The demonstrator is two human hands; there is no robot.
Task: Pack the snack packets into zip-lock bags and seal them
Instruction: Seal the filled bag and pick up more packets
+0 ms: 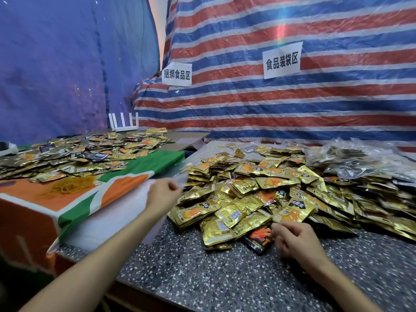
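Observation:
A big heap of gold snack packets (258, 190) covers the speckled grey table (202, 273). My left hand (161, 194) pinches a clear zip-lock bag (180, 176) at the heap's left edge, above a stack of more clear bags (117, 212). My right hand (292, 238) hovers at the heap's front edge with fingers curled, beside a black and red packet (258, 238); I cannot tell whether it holds anything.
Filled clear bags (351, 158) pile up at the back right. On the left, a second table with an orange and green cloth (94, 192) carries more packets (85, 152), yellow rubber bands (69, 185) and a white router (125, 122). A striped tarp with paper signs hangs behind.

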